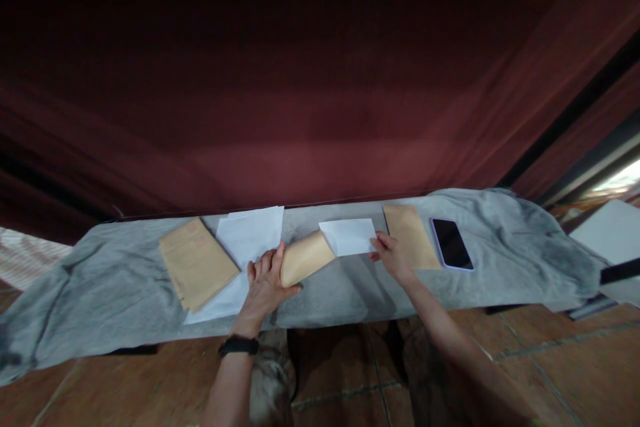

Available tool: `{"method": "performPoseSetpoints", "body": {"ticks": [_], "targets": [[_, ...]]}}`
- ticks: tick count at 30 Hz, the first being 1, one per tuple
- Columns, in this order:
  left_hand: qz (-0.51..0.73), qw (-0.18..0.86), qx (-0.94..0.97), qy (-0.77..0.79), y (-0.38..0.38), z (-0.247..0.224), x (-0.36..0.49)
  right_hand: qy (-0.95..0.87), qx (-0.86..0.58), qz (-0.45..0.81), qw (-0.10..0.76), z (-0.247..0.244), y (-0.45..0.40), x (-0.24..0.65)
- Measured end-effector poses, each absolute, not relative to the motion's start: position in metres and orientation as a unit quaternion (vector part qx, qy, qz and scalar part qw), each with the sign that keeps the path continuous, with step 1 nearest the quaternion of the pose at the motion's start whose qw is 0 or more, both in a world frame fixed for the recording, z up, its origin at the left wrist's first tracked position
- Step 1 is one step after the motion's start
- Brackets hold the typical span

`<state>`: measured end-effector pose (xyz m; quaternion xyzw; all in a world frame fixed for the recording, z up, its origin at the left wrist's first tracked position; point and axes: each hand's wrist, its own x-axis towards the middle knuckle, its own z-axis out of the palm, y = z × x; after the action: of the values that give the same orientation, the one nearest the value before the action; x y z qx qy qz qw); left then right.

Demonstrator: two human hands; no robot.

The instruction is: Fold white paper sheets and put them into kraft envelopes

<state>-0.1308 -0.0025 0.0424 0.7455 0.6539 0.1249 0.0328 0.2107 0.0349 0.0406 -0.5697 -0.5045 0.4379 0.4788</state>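
My right hand (393, 255) pinches the right end of the white paper (350, 237). Its long axis runs left-right; its left end meets the right end of the brown envelope (306, 259). My left hand (265, 283) braces the envelope's left end, grip unclear. Phone (453, 244) lies farther right.

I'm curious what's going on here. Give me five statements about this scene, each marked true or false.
1. The right hand grips one end of a small white sheet. True.
2. The phone lies between the hands. False: it lies to the right of both.
3. The left hand touches a brown envelope. True.
4. The black wristband is on the right wrist. False: it is on the left.
5. The cloth is bright red. False: it is grey.
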Motion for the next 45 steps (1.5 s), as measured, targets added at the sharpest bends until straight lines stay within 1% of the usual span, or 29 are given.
{"method": "performPoseSetpoints", "body": {"ticks": [4,7,11,18,25,34,45], "targets": [[0.121,0.003,0.739,0.663,-0.002,0.041,-0.13,-0.547,-0.594,0.431,0.403,0.038,0.035,0.228],[0.121,-0.011,0.747,0.654,-0.001,0.04,-0.128,-0.559,-0.589,0.443,0.38,0.037,0.034,0.237],[0.128,-0.001,0.753,0.646,-0.001,0.042,-0.121,-0.565,-0.578,0.461,0.366,0.036,0.033,0.235],[0.176,0.014,0.797,0.578,0.0,0.041,-0.094,-0.579,-0.55,0.48,0.363,0.039,0.031,0.208],[0.189,0.03,0.808,0.557,0.004,0.038,-0.072,-0.591,-0.527,0.498,0.354,0.035,0.029,0.183],[0.191,0.032,0.807,0.558,0.007,0.037,-0.071,-0.565,-0.577,0.471,0.354,0.032,0.03,0.186],[0.189,0.01,0.807,0.559,0.007,0.041,-0.069,-0.519,-0.634,0.411,0.401,0.023,0.032,0.185]]}}
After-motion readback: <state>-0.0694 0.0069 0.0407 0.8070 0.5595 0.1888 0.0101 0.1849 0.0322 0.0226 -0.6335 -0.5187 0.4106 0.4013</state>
